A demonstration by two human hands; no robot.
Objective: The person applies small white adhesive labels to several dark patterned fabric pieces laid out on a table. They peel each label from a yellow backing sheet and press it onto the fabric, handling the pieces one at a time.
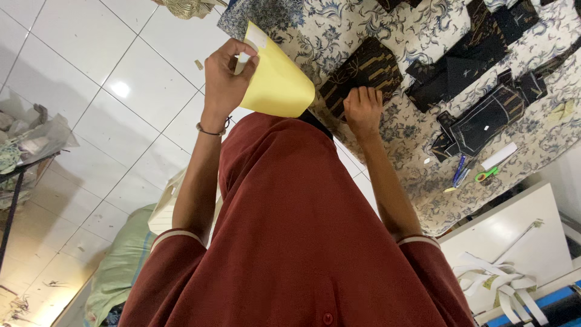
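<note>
My left hand (225,82) is raised and pinches a curled yellow sheet (277,82), with a small white label at my fingertips. A thin bracelet sits on that wrist. My right hand (363,109) rests as a closed fist on a dark fabric piece with gold stripes (363,68), pressing it against the floral-patterned cloth (339,27) that covers the table. My maroon garment (296,230) fills the lower middle of the view and hides the table's near edge.
More dark cut fabric pieces (478,115) lie on the cloth to the right. A blue pen (460,169), green-handled scissors (486,174) and a white strip are near the cloth's edge. White tiled floor (109,91) is at left, with a cluttered rack (27,148).
</note>
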